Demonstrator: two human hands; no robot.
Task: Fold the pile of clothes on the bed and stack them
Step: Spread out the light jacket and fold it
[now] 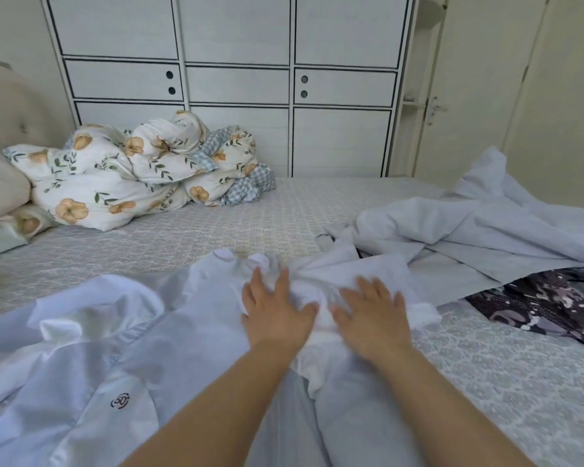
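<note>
A white shirt (91, 358) with a small round logo lies spread across the near bed, its collar at the left. My left hand (273, 311) and my right hand (371, 318) lie side by side, fingers straight, pressing flat on a bunched white part of the shirt (321, 298). To the right lies a loose pale blue garment (479, 227), with a dark floral garment (553, 305) partly tucked under its edge.
A crumpled floral duvet (129, 176) and a beige pillow (0, 187) sit at the bed's far left. The patterned bedspread (243, 214) shows between them and the clothes. White wardrobe doors (236, 82) stand behind the bed, a door (472, 85) at right.
</note>
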